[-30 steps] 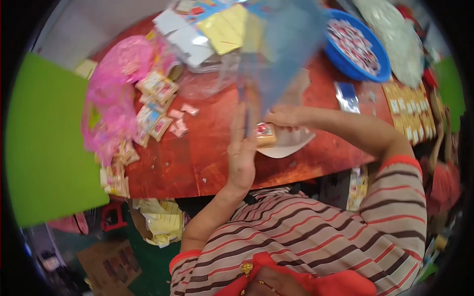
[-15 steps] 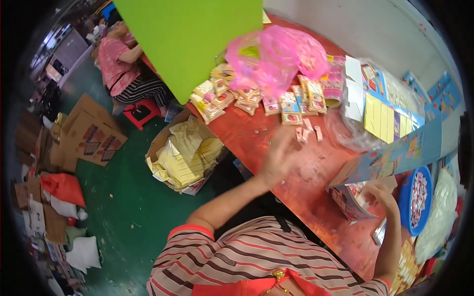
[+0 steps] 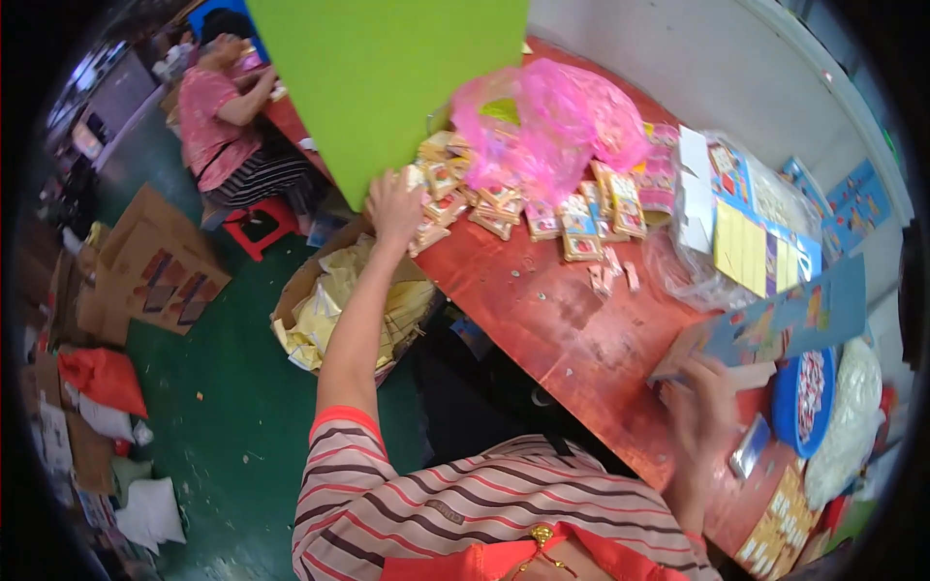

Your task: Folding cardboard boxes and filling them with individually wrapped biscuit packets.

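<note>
My left hand [image 3: 394,205] is at the left end of a pile of small tan-edged packs [image 3: 444,181] with coloured print. Its fingers curl around a pack there, whose face is mostly hidden. At the right of the red table, my blurred right hand [image 3: 699,402] is in front of a printed cardboard box [image 3: 775,324] with its blue flap raised. The hand hides much of the box; its fingers are too smeared to show a grip. Several pale pink small pieces [image 3: 607,273] lie below more packs [image 3: 581,232] in the table's middle.
A pink plastic bag [image 3: 552,116] lies behind the packs, beside a green board [image 3: 387,87]. At right are a blue basin [image 3: 804,402] of small pieces and a plastic-wrapped carton [image 3: 741,213]. A carton of yellow paper [image 3: 339,310] stands on the floor. A person [image 3: 228,116] sits far left.
My left hand has moved from the table's middle to the far left packs and closed there. My right hand has come back left out of the box, toward its near side.
</note>
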Available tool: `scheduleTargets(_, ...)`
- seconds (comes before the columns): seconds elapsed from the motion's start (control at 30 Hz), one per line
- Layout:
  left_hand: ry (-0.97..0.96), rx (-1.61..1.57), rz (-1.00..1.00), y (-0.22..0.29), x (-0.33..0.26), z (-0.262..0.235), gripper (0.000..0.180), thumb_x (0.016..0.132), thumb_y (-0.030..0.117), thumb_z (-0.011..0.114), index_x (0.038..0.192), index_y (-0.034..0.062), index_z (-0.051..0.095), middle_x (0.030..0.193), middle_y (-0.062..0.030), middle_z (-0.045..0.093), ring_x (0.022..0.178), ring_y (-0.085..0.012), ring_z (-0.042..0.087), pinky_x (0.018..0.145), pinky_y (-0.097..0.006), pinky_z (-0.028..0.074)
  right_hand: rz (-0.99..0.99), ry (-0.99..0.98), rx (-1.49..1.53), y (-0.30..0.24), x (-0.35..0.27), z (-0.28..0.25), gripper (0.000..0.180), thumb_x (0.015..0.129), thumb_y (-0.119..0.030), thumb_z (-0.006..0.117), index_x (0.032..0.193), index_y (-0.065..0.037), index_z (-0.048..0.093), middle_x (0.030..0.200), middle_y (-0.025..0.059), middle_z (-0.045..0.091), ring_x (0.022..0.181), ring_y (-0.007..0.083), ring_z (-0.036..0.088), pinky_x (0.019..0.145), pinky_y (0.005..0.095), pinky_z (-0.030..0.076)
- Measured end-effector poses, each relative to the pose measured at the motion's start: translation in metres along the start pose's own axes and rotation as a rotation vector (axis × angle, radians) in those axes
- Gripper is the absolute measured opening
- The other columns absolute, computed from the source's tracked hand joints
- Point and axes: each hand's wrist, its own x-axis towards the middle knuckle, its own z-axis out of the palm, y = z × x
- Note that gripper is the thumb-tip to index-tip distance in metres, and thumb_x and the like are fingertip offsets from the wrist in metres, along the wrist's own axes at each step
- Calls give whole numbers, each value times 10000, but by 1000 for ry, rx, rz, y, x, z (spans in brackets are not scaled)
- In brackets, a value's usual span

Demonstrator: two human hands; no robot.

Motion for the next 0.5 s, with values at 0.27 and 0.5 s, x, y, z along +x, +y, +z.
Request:
scheduleTargets(0.27, -205, -1001, -96, 140, -64, -34, 276, 951, 175, 540, 1166, 12, 601, 1110, -77, 623, 1027, -182, 576, 908, -307, 447, 223, 191, -77, 114, 118, 192, 534, 872, -309, 598, 1293, 5, 504, 1311, 239, 502, 1194, 402, 500, 985, 473, 411)
scheduleTargets(0.5, -807, -1593, -767, 234, -75, 15, 314, 887, 204, 563, 1177, 86, 583, 1050, -41, 631, 904, -143, 581, 699, -331, 449, 668, -28, -173, 157, 168, 246, 536, 832, -364, 541, 1247, -26, 516, 1255, 225, 488, 1164, 420, 489, 940, 556, 386)
